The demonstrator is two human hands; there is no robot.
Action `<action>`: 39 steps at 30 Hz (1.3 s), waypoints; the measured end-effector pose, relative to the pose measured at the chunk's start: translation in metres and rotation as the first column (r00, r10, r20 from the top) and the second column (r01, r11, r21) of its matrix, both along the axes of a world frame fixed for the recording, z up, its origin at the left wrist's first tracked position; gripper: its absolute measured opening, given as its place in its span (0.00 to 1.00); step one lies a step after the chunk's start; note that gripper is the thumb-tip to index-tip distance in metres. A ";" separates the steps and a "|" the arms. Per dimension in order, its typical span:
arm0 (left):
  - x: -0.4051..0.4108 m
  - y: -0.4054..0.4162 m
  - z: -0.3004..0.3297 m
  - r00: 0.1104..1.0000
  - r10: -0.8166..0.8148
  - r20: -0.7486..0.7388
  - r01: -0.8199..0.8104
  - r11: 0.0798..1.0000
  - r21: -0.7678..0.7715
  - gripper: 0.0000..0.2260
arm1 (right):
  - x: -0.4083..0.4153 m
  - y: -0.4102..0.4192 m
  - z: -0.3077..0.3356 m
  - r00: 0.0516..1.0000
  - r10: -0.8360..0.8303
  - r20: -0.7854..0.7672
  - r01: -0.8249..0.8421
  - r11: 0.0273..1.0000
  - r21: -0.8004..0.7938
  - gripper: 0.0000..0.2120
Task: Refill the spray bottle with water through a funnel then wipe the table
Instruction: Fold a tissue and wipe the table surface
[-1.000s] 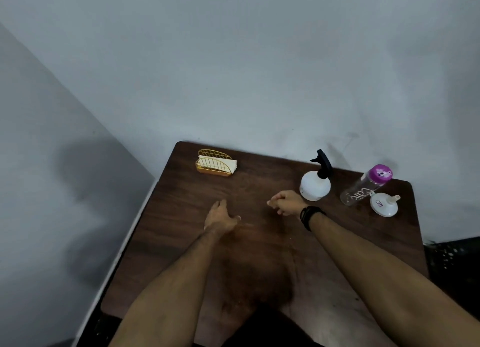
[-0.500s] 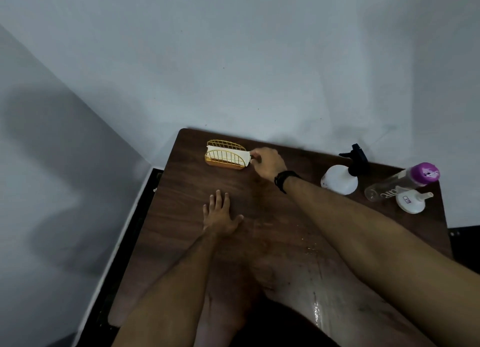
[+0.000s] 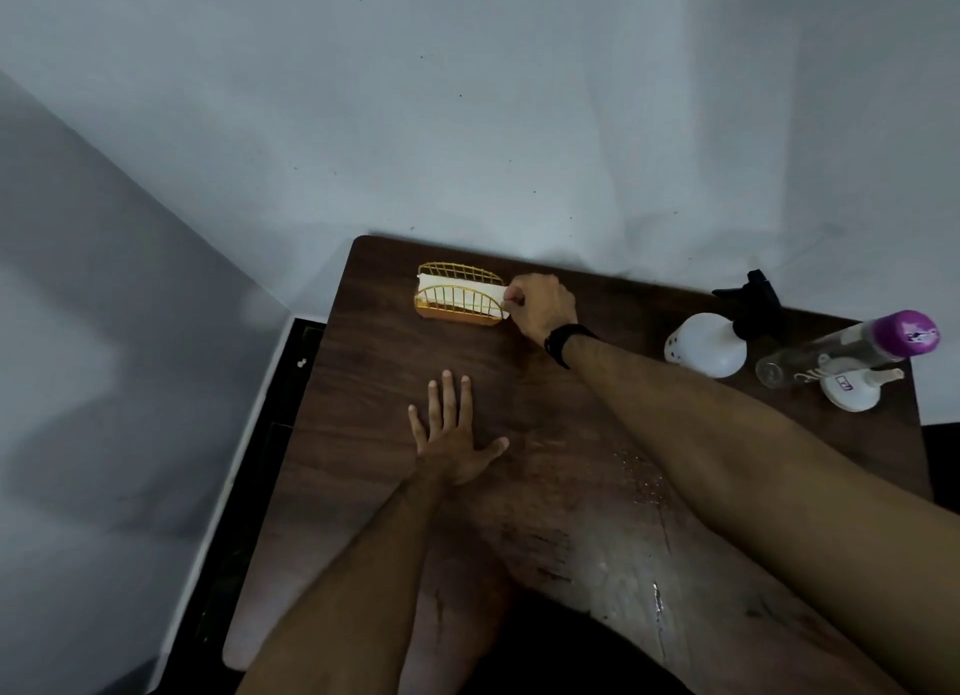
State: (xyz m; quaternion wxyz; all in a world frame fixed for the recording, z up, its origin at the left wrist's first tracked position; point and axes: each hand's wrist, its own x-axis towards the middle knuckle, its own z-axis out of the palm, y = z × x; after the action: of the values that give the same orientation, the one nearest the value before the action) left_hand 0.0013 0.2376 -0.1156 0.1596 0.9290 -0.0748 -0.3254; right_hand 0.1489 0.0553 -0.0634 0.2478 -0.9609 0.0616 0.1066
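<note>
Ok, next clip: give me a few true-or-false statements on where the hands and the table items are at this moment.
1. The right hand pinches the napkins in the gold wire holder. True.
2. The left hand grips the spray bottle. False: it lies flat on the table, fingers spread.
3. The spray bottle stands by the far right edge. True.
4. The purple-capped bottle stands upright. False: it lies tilted over the white funnel.
</note>
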 end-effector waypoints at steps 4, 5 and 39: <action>-0.001 0.000 0.001 1.000 0.002 -0.002 -0.002 1.000 0.001 0.49 | 0.002 0.001 -0.003 1.000 0.003 0.021 -0.003 1.000 0.018 0.10; -0.001 0.000 0.001 1.000 0.002 0.001 -0.002 1.000 0.003 0.49 | 0.003 0.002 -0.003 1.000 0.011 0.024 -0.011 1.000 0.006 0.08; -0.001 0.000 0.005 1.000 -0.002 -0.007 0.002 1.000 0.001 0.50 | -0.006 0.013 -0.013 0.933 -0.353 0.076 0.297 0.869 0.395 0.03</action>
State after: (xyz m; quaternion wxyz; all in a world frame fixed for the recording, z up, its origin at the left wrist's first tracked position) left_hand 0.0001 0.2376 -0.1106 0.1592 0.9278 -0.0751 -0.3288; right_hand 0.1426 0.0688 -0.0765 0.4461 -0.8761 0.1827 0.0026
